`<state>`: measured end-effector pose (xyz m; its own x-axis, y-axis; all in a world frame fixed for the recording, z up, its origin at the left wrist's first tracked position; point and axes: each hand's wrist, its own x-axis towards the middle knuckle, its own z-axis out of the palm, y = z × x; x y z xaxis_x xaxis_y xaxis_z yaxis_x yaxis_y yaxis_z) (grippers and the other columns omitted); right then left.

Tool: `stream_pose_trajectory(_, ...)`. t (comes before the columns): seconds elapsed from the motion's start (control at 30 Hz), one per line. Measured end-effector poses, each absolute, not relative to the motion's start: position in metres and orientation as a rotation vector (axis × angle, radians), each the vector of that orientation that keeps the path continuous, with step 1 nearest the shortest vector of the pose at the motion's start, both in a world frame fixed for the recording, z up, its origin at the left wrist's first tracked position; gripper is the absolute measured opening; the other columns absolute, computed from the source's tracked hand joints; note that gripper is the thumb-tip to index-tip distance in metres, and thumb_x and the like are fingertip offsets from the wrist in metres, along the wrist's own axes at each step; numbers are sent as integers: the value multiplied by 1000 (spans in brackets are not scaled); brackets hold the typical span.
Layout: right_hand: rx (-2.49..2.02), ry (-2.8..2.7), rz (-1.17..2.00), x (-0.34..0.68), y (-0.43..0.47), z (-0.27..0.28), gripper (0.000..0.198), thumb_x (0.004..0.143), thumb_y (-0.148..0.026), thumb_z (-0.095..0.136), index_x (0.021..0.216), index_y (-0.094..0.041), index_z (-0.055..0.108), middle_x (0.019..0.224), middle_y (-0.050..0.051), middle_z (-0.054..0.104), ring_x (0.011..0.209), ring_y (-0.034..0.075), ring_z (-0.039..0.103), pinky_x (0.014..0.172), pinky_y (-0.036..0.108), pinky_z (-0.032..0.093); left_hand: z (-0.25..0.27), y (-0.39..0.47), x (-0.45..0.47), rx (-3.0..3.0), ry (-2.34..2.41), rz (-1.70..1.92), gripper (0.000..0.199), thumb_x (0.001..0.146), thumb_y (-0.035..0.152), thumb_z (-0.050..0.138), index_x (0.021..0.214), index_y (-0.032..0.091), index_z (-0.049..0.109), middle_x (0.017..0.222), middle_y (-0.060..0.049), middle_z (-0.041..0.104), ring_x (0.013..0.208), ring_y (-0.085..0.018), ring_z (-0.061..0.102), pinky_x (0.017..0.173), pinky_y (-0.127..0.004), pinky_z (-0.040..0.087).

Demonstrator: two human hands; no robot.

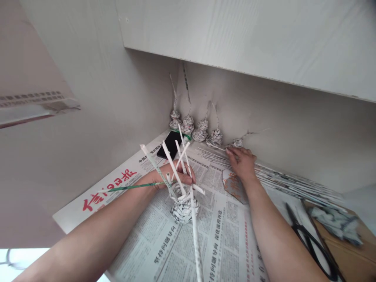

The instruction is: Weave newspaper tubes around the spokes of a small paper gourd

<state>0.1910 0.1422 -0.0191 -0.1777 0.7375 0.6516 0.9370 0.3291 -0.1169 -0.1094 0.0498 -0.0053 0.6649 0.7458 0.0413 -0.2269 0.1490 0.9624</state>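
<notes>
In my left hand (183, 174) is a small woven paper gourd (185, 209), gripped near its top with the fingers closed. Several rolled paper strips stick up and out from it, one of them green (133, 187), and a long white one (196, 239) runs down toward me. My right hand (242, 160) reaches to the back of the table, thumb and fingertips pinched at the tip of a thin paper stick (219, 148). Beneath and beside it lies a bundle of such paper sticks (282, 180). Just below that hand is a grey eight-sided piece with orange writing (233, 186).
Newspaper (202, 243) covers the table. Several finished woven gourds (200, 131) line the back wall, near a black phone (169, 145). At right lie black scissors (308, 239) and a crumpled cloth (336, 223) on cardboard (343, 254). A board (249, 39) overhangs the back.
</notes>
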Motion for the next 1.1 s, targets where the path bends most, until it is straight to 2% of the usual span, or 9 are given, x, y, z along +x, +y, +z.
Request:
stream_pose_trajectory(0.13, -1468, -2074, -323, 191, 144, -23, 24, 89, -38, 54, 88, -24, 73, 88, 6, 70, 92, 27, 57, 76, 37, 33, -4, 50, -109, 1239, 539, 735, 29, 59, 30, 84, 72, 8, 71, 64, -3, 67, 61, -11, 59, 62, -22, 45)
stream_pose_trajectory(0.43, -1360, -2104, -206, 186, 144, -23, 17, 86, -32, 57, 84, -22, 70, 86, 5, 71, 88, 24, 61, 81, 37, 40, -2, 48, -110, 1259, 547, 738, 28, 60, 30, 84, 73, 9, 71, 65, -3, 66, 63, -12, 59, 62, -22, 46)
stream_pose_trajectory(0.8, -1199, -2138, -105, 182, 146, -23, 23, 89, -30, 50, 88, -21, 71, 85, 7, 70, 84, 22, 62, 79, 34, 47, 1, 49, -114, 1323, 576, 754, 26, 63, 31, 82, 75, 10, 72, 68, -4, 66, 65, -14, 59, 66, -27, 46)
stream_pose_trajectory(0.93, -1219, -2169, -121, 182, 146, -24, 24, 90, -28, 48, 90, -20, 71, 86, 8, 70, 83, 22, 62, 79, 34, 48, 7, 48, -116, 1326, 580, 776, 28, 62, 31, 82, 75, 9, 71, 66, -4, 65, 64, -14, 57, 66, -27, 45)
stream_pose_trajectory(1.1, -1273, -2119, -223, 184, 148, -26, 24, 87, -24, 50, 98, -20, 72, 95, 9, 71, 90, 24, 60, 86, 39, 45, 11, 45, -116, 1349, 619, 763, 20, 64, 25, 79, 76, 10, 73, 67, -3, 65, 64, -13, 57, 63, -25, 43)
